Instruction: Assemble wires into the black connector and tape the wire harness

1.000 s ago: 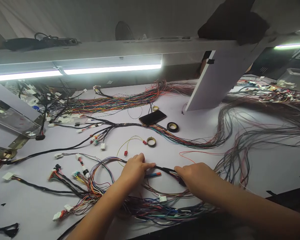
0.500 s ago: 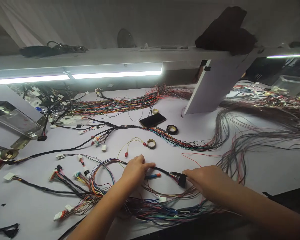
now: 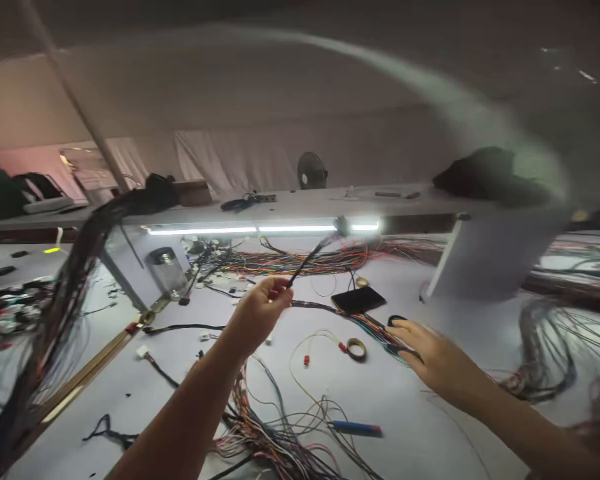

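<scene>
My left hand point(image 3: 265, 300) pinches a black taped wire bundle point(image 3: 307, 261) and holds it raised above the table. The bundle slants up to the right, and its far end with a dark connector is blurred. My right hand point(image 3: 427, 350) reaches over the table with thumb and fingers apart. Its fingertips are at the roll of black tape point(image 3: 396, 321), partly covering it; whether they touch it I cannot tell. A black phone point(image 3: 359, 300) lies just left of that roll. Nearer me is a second tape roll point(image 3: 357, 349), beside a thin yellow wire with red connectors point(image 3: 307, 360).
Loose coloured wires point(image 3: 260, 427) spread across the front, with a blue pen-like tool point(image 3: 357, 428) beside them. A thick wire bundle point(image 3: 75, 287) hangs at the left. A white upright panel point(image 3: 490, 257) stands at the right; a lit tube point(image 3: 300, 229) runs under the shelf.
The view has tilted up and turned left. My left hand has lifted the black bundle off the table. My right hand has let go of its connector end and moved to the black tape roll.
</scene>
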### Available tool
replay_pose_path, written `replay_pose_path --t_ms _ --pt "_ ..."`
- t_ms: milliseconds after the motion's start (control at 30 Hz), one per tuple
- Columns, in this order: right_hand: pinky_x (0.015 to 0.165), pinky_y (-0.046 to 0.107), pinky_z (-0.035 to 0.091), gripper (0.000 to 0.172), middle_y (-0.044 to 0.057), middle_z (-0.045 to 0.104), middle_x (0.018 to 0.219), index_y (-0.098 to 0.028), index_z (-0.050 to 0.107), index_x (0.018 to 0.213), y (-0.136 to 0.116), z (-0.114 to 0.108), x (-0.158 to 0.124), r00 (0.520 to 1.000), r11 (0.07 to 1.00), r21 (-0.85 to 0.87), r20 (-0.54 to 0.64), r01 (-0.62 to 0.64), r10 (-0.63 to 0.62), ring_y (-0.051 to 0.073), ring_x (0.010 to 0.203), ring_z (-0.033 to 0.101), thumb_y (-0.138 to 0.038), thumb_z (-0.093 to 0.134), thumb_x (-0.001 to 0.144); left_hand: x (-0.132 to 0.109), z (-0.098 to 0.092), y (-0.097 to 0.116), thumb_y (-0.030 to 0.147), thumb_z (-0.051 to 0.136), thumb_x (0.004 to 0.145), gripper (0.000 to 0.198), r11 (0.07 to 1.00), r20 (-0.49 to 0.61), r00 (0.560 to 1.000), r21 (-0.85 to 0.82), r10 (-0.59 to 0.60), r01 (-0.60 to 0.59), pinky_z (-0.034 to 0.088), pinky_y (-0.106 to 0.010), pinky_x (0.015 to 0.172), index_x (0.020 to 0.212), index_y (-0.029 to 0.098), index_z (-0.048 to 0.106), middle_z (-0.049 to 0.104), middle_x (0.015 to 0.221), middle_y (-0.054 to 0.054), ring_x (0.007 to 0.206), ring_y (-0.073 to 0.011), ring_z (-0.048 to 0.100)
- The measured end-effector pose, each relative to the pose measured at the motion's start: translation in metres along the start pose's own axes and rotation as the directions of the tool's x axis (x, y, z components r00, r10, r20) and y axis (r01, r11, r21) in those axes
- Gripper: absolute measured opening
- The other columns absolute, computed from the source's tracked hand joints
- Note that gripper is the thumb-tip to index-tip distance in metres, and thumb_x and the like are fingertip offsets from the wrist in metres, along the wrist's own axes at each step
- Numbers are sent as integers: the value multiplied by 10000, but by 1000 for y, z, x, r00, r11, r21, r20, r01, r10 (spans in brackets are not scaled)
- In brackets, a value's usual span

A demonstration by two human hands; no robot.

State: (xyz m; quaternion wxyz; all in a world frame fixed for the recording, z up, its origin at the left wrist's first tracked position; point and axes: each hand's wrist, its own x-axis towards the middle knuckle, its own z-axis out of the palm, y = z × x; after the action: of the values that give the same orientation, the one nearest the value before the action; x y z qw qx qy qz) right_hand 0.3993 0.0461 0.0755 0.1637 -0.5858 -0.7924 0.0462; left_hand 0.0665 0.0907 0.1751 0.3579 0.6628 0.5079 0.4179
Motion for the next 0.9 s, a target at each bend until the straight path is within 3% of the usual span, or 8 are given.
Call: replay_pose_path --t_ms 100,200,300,367,467,567,767,900 --pt "799 318 531 271 74 674 1110 -222 630 1134 -77 -4 41 987 919 359 -56 162 -152 190 893 653 -227 469 915 -5 -45 23 360 619 819 255 986 -90 996 -169 -13 -2 447 -281 690 1001 182 603 613 791 -6 765 -152 596" --pt "706 269 536 262 55 676 1076 -230 629 1136 -161 6 71 945 761 582 -36 285 -326 153 799 652 -239 540 890 -25 -80 33 320 655 793 218 963 -159 987 -262 22 -63 463 -264 664 954 185 598 604 841 -3 768 -139 594" --pt "754 276 522 333 38 684 1055 -236 618 1159 -232 31 84 879 643 695 34 322 -476 145 794 646 -221 631 827 -53 -108 22 313 683 778 229 944 -262 965 -323 -12 -76 489 -270 669 947 195 583 590 877 -2 799 -144 596" --pt "739 272 502 186 14 702 902 -218 671 981 -266 51 85 852 628 711 80 315 -518 148 763 633 -172 600 815 -73 -123 5 324 691 778 243 924 -318 945 -377 -71 -58 491 -269 677 948 193 575 582 865 0 807 -147 600" --pt "684 255 465 137 9 671 782 -195 623 750 -298 81 83 849 619 727 95 298 -520 155 751 603 -146 516 819 -102 -137 -30 344 674 799 253 876 -369 908 -482 -196 -7 484 -273 707 962 178 575 590 835 -5 795 -144 609" --pt "702 253 457 153 30 672 950 -200 606 925 -319 103 83 862 589 784 145 199 -485 173 849 608 -185 563 779 -127 -143 -65 329 670 810 241 811 -340 893 -584 -294 45 480 -277 704 961 161 586 604 811 -16 763 -144 609" --pt "596 245 396 86 -8 667 687 -192 637 706 -354 132 85 744 630 770 362 102 -562 158 666 592 -201 563 747 -149 -159 -112 276 680 810 216 629 -394 809 -776 -436 -39 470 -282 746 967 172 575 598 824 -9 754 -135 610" --pt "523 234 386 89 -13 628 620 -187 583 752 -361 157 83 712 530 837 456 -138 -534 139 562 567 -224 508 783 -172 -151 -135 396 632 845 319 676 -274 829 -720 -487 160 455 -278 735 1065 167 607 621 922 -55 887 -174 592"
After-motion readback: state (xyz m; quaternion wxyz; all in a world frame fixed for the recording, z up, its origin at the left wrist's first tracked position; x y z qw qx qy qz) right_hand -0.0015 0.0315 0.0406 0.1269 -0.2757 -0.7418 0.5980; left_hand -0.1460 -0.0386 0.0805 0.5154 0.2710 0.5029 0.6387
